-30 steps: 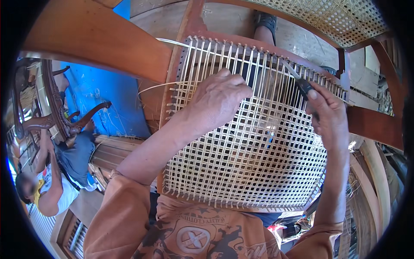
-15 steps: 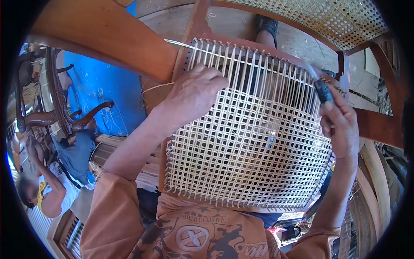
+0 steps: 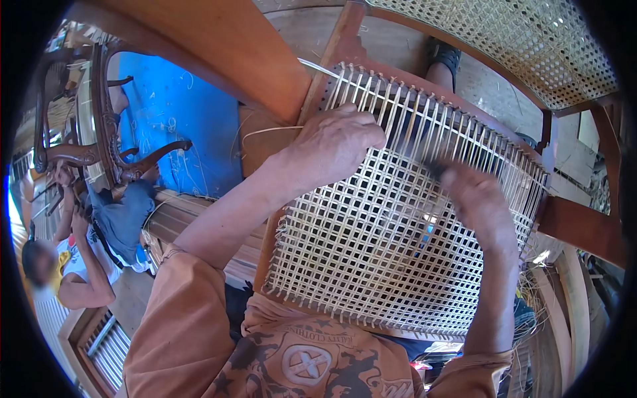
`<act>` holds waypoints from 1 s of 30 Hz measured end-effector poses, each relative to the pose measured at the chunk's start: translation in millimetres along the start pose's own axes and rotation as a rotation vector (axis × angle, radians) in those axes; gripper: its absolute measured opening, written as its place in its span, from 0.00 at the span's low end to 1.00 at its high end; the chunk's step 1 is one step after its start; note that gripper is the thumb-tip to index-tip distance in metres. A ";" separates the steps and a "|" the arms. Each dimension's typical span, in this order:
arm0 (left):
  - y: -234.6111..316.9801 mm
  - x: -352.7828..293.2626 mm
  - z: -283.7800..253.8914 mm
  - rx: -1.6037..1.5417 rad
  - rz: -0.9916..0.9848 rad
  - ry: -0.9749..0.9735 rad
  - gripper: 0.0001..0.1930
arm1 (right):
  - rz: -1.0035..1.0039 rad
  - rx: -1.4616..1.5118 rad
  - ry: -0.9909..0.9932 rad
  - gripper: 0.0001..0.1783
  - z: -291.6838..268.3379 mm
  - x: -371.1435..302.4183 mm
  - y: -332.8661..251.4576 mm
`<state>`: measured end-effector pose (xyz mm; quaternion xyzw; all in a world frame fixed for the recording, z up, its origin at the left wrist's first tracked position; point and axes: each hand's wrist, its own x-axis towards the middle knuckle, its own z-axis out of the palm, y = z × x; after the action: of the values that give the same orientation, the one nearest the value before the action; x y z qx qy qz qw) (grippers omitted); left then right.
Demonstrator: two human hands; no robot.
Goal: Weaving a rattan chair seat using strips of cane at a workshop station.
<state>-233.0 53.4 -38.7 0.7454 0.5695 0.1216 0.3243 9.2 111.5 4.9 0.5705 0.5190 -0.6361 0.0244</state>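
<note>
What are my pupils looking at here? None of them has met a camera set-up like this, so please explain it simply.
There is no machine: these are a person's own bare hands. Every picture comes from one fisheye camera worn on the person's head and looking down, so straight edges bend. Before the person is a wooden frame carrying a cane panel, closely woven near the body, with more open strands toward the far side. The left hand is curled over the cane; whether it pinches a strand is hidden. The right hand holds a dark tool, too blurred here to name. Over on the left, another person sits by dark, curved-legged wooden furniture.
</note>
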 end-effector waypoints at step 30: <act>-10.6 -25.7 -17.1 0.149 -0.025 0.092 0.09 | -0.033 0.317 0.033 0.24 16.2 0.2 -23.0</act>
<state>-258.9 37.0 -27.4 0.7539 0.6007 0.1091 0.2428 -16.6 111.1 16.1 0.5691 0.4218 -0.7007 -0.0847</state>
